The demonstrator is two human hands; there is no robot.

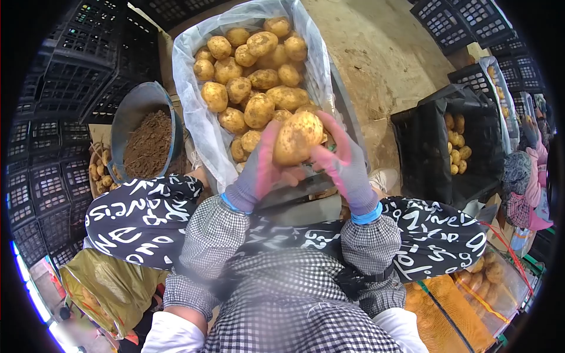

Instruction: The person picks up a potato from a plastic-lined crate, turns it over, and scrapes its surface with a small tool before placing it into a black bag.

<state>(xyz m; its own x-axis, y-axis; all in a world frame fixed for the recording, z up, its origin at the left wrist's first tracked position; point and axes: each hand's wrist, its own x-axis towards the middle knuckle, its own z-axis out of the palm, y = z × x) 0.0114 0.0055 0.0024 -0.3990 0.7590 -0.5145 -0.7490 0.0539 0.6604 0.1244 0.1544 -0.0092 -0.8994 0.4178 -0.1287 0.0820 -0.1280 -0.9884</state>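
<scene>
A large yellow potato with brown soil marks is held up in front of me. My left hand, in a grey and pink glove, grips its left side with curled fingers. On its right side are the thumb and fingers of my right hand, gloved alike and closed round it. Just beyond both hands stands a crate lined with a white plastic bag, filled with loose potatoes. The undersides of the fingers are partly hidden.
A bucket of brown soil stands left of the crate, with a basket of potatoes beside it. Black crates are stacked at the left. Rightward sits a black-lined crate of potatoes. Another person's pink sleeve shows at the far right.
</scene>
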